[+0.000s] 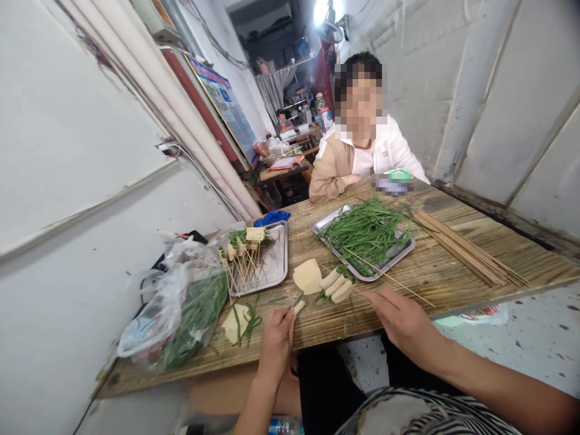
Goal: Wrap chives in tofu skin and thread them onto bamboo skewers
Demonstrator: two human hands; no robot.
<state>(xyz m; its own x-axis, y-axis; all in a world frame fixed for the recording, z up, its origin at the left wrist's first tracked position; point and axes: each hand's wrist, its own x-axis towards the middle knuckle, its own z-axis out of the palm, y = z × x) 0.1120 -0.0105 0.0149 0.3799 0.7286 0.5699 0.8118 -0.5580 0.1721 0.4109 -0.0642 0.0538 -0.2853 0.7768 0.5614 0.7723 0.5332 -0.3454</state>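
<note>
My left hand [278,335] is closed on a pale tofu-skin roll [299,307] with greens inside, just above the table's near edge. My right hand [405,323] pinches the end of a thin wooden skewer, mostly hidden by the fingers. Several tofu-skin rolls [338,285] filled with greens sit side by side at that skewer's far end. Behind them lie flat pale tofu-skin sheets [308,276]. Another sheet [235,324] with loose green stalks [252,323] lies left of my left hand. A single skewer [399,281] slants across the front of the greens tray.
A metal tray [278,266] at left holds finished skewers [242,251]. Another tray [385,266] holds cut greens [365,229]. Bare skewers [466,248] lie at right. A plastic bag of greens [199,314] stands at far left. Across the table sits a person [362,145].
</note>
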